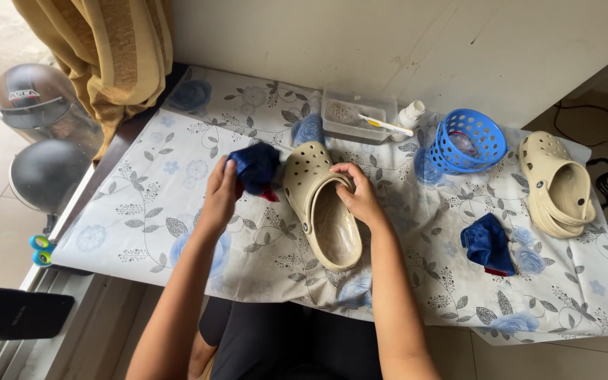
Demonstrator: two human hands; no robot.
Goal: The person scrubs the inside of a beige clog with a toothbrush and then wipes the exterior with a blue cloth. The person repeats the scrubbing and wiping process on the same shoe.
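Floral tablecloth (142,183) beneath hands, wall (388,35) behind.

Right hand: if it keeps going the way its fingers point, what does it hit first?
The right hand points up-left across the beige clog. Past the clog's toe, probably the blue cloth in the left hand; depth unclear.

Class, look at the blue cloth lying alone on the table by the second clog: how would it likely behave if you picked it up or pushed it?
The blue cloth lies crumpled in soft folds, so it would probably hang limp when lifted. It looks thin, so likely light. Pushed across the patterned tablecloth, it would probably bunch up, not slide or roll.
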